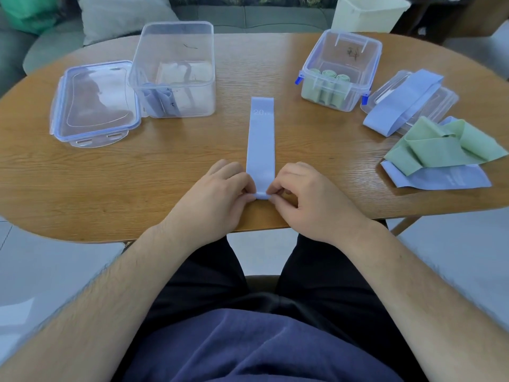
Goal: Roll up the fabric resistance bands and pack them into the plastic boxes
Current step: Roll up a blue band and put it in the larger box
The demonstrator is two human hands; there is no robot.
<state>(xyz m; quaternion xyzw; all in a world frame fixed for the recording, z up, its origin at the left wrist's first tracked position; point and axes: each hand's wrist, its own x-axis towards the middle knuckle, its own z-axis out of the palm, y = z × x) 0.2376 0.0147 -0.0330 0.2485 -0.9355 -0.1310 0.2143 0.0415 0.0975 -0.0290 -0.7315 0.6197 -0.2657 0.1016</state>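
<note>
Left hand (217, 188) and right hand (308, 194) pinch blue band (261, 139).

1. A blue band (261, 139) is laid flat and lengthwise on the wooden table (137, 166).
2. Its near end, turned into a small roll, is pinched by the left hand (217, 188) and the right hand (305, 193).
3. Green rolls are held upright in the right box (340, 70).

We list: one oval wooden table (137, 175); behind it, a grey-green sofa (261, 17) carrying a pale cushion (121, 15); a cream bin (366, 12) at far right; pale floor tiles (55, 271) below.
</note>
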